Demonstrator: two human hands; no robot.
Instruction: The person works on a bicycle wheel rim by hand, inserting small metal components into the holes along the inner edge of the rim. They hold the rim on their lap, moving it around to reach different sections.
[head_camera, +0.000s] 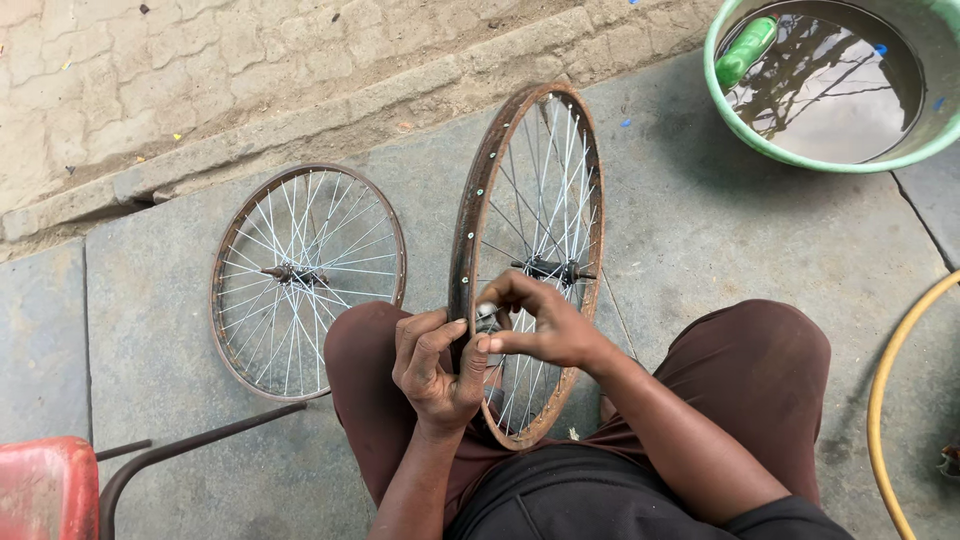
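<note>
Rusty steel shows all round the upright bicycle wheel rim (470, 230), which stands on edge between the person's knees at the centre of the head view, steadied so its spokes face the fingers. The left hand (437, 365) clamps the rim at seven o'clock, while the right hand (545, 325) pinches a small silvery part (487, 312) by the spokes. A second wheel (307, 280) lies flat at nine o'clock, a green basin of water (790, 158) at one o'clock.

An outdoor roadside bicycle repair spot: paved ground (700, 230), bare wheel rims (305, 275), water basin (925, 140).
</note>
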